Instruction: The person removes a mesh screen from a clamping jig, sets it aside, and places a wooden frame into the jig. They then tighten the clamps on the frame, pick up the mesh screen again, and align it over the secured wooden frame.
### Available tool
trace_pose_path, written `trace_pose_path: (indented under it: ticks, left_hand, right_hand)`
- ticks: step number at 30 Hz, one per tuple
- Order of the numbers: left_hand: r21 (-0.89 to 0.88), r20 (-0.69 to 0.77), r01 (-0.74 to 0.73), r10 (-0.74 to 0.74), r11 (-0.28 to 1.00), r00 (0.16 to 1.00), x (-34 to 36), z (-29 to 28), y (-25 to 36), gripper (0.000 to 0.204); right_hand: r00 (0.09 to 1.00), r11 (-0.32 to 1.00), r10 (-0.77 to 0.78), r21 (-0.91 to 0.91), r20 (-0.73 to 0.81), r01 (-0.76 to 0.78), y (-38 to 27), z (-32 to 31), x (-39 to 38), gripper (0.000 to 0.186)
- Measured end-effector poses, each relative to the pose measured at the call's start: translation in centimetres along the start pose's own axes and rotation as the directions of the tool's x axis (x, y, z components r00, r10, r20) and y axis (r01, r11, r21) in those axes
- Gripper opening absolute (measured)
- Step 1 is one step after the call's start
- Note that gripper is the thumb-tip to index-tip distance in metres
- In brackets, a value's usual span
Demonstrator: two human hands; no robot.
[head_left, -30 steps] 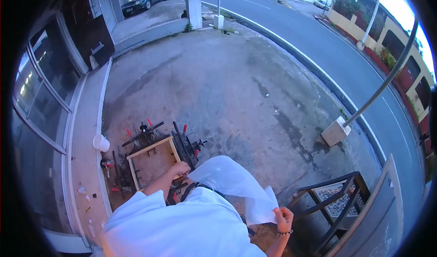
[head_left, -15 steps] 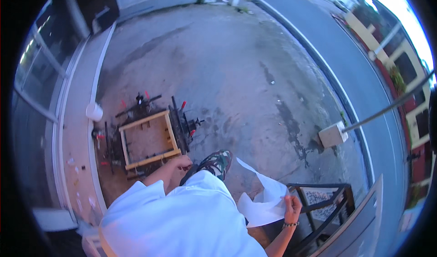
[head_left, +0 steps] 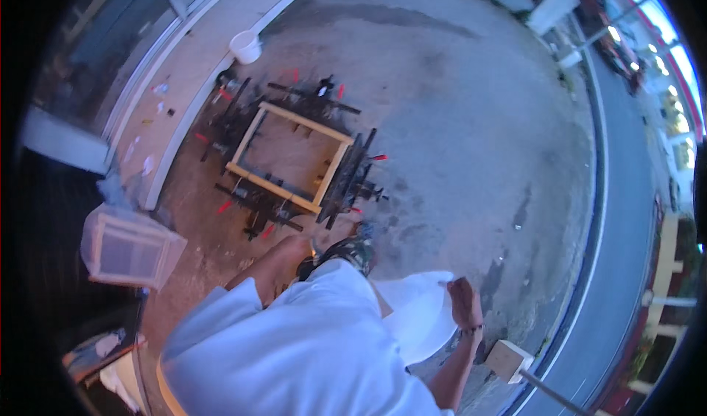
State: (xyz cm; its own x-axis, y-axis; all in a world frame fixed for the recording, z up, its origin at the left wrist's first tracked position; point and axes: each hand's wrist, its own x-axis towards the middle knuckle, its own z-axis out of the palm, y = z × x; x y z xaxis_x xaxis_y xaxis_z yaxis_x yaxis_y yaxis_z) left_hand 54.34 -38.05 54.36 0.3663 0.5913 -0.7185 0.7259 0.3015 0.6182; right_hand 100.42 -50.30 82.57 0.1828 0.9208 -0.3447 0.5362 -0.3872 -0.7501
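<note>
My right hand (head_left: 462, 302), fingers closed, grips a thin, translucent white sheet (head_left: 420, 313), which hangs loosely beside me at my right. My left hand (head_left: 296, 248) is low at my left, next to my camouflage-patterned lower garment (head_left: 345, 252); its fingers are blurred and I cannot make out whether it holds anything. Beyond it, a square light-wood frame (head_left: 331, 175) lies on the ground within dark metal rigs with red-handled clamps (head_left: 364, 173).
A plastic-covered framed item (head_left: 132, 246) sits at left. A white bucket (head_left: 244, 47) stands by the raised step (head_left: 155, 121) along the glass storefront. At right are a pole's concrete base (head_left: 508, 361) and the road (head_left: 626, 210) with a dark vehicle (head_left: 618, 55).
The view has turned toward the left, so the clamped frame appears higher and farther right. The covered item at left has come into view. The sheet is still in my right hand.
</note>
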Motion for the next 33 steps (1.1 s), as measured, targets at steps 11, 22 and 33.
trace_pose_path:
  ticks: [11, 22, 33]
  left_hand:
    - [-0.479, -0.52, -0.218, -0.075, 0.85, 0.851, 3.6, -5.1, 14.5, 0.021]
    - [-0.719, -0.394, 0.466, -0.855, 0.515, 0.336, -8.2, 30.8, 1.7, 0.039]
    - [-0.91, -0.065, 0.329, -0.87, 0.253, 0.489, -7.7, 32.6, 19.5, 0.023]
  right_hand:
    - [0.437, 0.956, -0.11, -0.025, 0.893, 0.291, -17.2, -8.5, 21.3, 0.008]
    - [-0.046, 0.152, -0.766, 0.25, 0.641, 0.956, -38.1, -4.1, 41.1, 0.02]
    - [0.03, 0.155, -0.809, 0.165, 0.586, 0.974, -38.3, 7.9, 50.8, 0.025]
